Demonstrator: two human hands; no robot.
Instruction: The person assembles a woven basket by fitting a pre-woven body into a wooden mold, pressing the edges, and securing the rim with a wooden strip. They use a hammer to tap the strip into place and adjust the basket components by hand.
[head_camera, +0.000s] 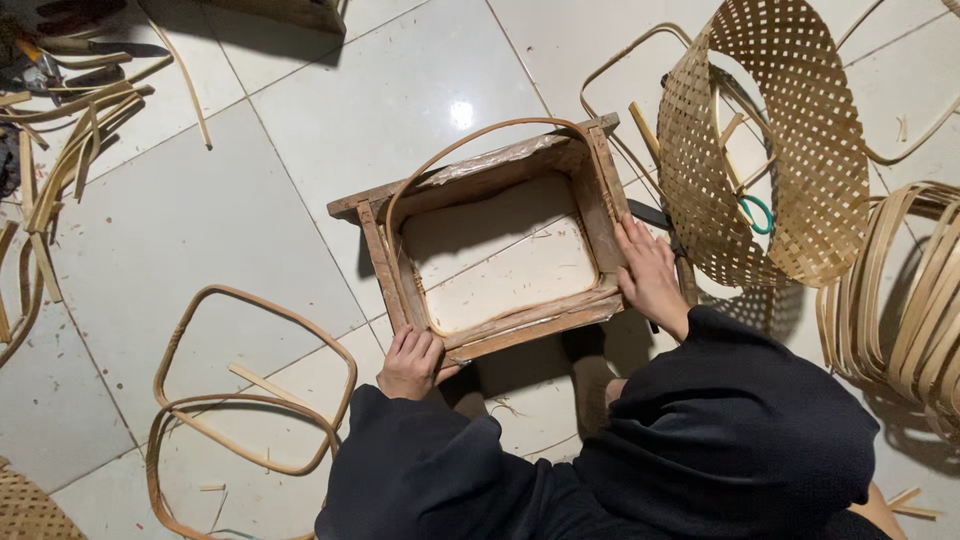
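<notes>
Closest to us are our own dark sleeves (600, 460), bunched low in the head view, and from them both hands go out to the wooden frame (495, 235) sitting on the pale tiled floor (200, 220).

Our left hand (410, 362) is curled over the frame's near corner, fingers folded down on the wood. Our right hand (650, 275) lies flatter, fingers spread along the frame's right-hand side, pressing rather than clenching.

Inside the frame a bent bamboo strip (470, 140) runs round the inner walls, and its far stretch arches up above the top edge instead of lying down in the mould.

That arch is where we see the risk. The strip looks springy; if either hand eases off, we judge it could pop out of the frame altogether. Forced down too hard at a corner, it might kink or split. The frame itself could also skid on the glossy tile under uneven pressure.

Just right of the frame a woven bamboo lattice (780, 150) stands curled, close enough for our right elbow to knock it. Finished hoops (250, 390) lie on the left.
</notes>
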